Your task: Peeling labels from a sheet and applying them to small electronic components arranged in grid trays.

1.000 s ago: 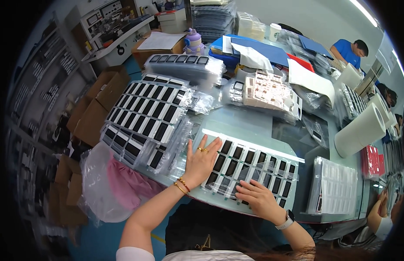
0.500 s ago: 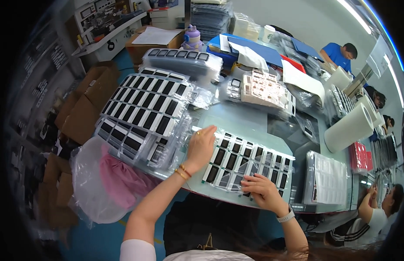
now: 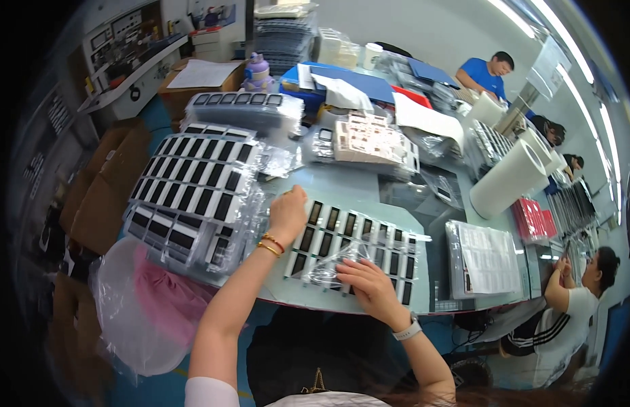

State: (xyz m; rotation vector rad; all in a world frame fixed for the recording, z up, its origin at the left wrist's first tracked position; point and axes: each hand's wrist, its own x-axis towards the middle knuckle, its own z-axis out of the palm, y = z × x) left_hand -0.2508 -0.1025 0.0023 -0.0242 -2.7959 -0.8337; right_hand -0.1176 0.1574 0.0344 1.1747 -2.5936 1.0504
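Note:
A flat tray with rows of black rectangular panels between white strips lies on the work table in front of me. Wrinkled clear plastic film is bunched over its middle. My left hand is at the tray's far left corner, fingers curled closed; whatever they may hold is hidden. Over the near middle of the tray, my right hand lies palm down, its fingers stretched out against the film. Left of the tray are stacked trays of similar panels.
A bagged stack of white sheets is right of the tray. Behind are beige trays and a large white roll. A clear bag with pink cloth hangs at the table's left edge. Other people sit at the right and back.
The view has shifted, so the scene appears farther left. The film has drawn together into a wrinkled bunch by my right fingers. My left fingers are more curled.

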